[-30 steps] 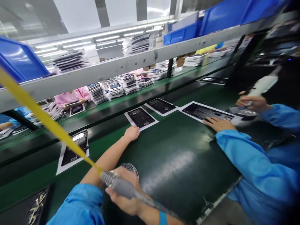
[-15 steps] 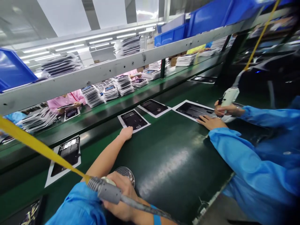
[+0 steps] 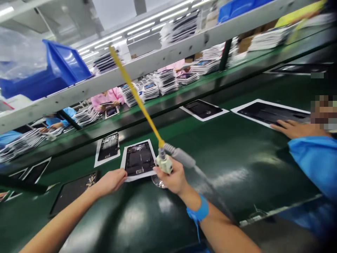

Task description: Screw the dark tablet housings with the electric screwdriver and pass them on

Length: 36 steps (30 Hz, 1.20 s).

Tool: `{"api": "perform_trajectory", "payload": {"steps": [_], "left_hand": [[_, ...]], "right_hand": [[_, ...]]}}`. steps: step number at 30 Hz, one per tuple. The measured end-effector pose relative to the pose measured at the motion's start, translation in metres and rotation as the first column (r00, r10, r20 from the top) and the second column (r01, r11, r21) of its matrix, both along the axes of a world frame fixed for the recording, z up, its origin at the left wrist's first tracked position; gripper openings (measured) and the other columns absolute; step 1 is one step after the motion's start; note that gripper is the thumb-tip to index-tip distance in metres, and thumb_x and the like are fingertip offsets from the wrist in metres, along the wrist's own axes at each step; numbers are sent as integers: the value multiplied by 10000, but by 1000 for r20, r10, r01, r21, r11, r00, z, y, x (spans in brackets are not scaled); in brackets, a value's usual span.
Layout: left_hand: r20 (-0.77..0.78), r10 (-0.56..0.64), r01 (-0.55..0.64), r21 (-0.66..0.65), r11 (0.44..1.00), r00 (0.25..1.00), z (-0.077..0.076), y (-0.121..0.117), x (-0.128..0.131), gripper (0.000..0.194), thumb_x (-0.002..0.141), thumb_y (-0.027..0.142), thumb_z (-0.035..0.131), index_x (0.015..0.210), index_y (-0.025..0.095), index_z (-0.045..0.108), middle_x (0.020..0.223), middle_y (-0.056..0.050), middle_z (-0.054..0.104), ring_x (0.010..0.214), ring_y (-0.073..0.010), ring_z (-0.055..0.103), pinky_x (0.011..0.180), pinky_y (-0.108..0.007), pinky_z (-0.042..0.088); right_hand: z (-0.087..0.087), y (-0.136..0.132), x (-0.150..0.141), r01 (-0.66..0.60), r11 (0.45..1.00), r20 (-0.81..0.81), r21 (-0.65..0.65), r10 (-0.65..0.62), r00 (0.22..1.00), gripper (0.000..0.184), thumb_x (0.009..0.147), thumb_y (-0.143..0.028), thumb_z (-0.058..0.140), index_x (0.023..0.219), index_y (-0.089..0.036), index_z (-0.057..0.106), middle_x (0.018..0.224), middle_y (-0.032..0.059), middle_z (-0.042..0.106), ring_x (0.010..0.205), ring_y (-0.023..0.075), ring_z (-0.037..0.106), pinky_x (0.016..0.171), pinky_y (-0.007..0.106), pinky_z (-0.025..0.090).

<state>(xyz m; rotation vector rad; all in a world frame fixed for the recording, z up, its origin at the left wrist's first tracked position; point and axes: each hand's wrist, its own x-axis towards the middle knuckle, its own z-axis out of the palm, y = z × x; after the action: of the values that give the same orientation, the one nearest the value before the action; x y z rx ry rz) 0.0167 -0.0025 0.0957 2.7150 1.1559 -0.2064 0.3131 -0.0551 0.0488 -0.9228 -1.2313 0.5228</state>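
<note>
Screwdriver [image 3: 163,164], cream, in right hand [image 3: 170,177]

Left hand [image 3: 112,181] lying palm down, fingers extending flat. Right hand [image 3: 168,174] closing around tool handle [image 3: 163,163], fingers wrapping its near side, wrist bending back. Left forearm [image 3: 60,221] and right forearm [image 3: 223,232] extending bare from lower frame, hands sitting just apart. Blue wrist strap [image 3: 198,209] circling right wrist.

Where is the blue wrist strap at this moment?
In the head view, the blue wrist strap circles the right wrist, just behind the right hand.
</note>
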Motion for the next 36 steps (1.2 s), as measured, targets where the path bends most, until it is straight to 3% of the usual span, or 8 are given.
{"api": "perform_trajectory", "payload": {"steps": [4,8,17,21,24,29,32,36], "left_hand": [[65,-3,5,-27,1000,998,-21,-95,-19,221,1072,268,341,965,249,533,909,-44,664,738,-183,617,696,-294,444],[156,-59,55,30,998,986,-48,-163,-21,190,1070,202,369,957,237,517,868,-27,654,706,-166,593,658,-279,409],[234,-96,85,56,995,968,-84,-220,-25,112,993,151,492,908,224,487,850,-8,661,691,-165,601,624,-282,401],[341,-5,36,-84,996,940,-79,-213,-36,136,963,282,607,1086,227,587,930,-21,701,778,-171,650,666,-264,452],[376,180,-159,-86,984,909,-68,-178,-66,137,999,293,546,1046,222,653,926,-37,704,822,-171,664,725,-256,489],[293,567,-623,150,768,770,-52,-96,-146,220,983,245,506,925,208,715,925,-64,708,883,-209,691,799,-297,531],[120,637,-647,194,737,761,-46,-68,-175,225,954,201,530,993,204,752,1016,-85,730,929,-230,717,840,-315,541],[-129,583,-557,191,808,802,-42,-56,-175,239,945,147,527,924,198,759,994,-96,735,875,-228,731,818,-309,535]], "right_hand": [[-6,11,6,28,999,-8,-39,-29,1000,185,818,-380,753,856,-199,743,747,45,749,638,192,689,637,303,583],[-5,21,-2,52,993,-76,-103,-60,995,267,799,-435,754,880,-182,734,702,33,724,592,185,661,602,314,567],[12,37,-34,4,994,-99,-107,-14,995,264,771,-440,768,834,-189,711,590,10,677,497,166,611,511,295,518],[-2,41,-35,38,990,-98,-139,-52,994,299,750,-445,791,842,-170,721,598,20,686,504,172,627,500,294,524],[-14,41,-31,35,985,-71,-168,-48,996,310,748,-436,795,871,-159,731,623,25,700,506,171,637,503,295,535],[-21,38,-22,74,980,-19,-183,-79,997,300,750,-427,795,868,-155,743,623,30,703,522,188,660,518,312,563],[-21,37,-18,109,977,1,-181,-111,994,284,754,-426,792,827,-157,740,635,44,711,548,200,671,536,326,576],[-21,35,-15,129,969,20,-210,-128,992,260,757,-416,786,809,-165,738,622,41,706,554,205,671,538,327,580]]}}
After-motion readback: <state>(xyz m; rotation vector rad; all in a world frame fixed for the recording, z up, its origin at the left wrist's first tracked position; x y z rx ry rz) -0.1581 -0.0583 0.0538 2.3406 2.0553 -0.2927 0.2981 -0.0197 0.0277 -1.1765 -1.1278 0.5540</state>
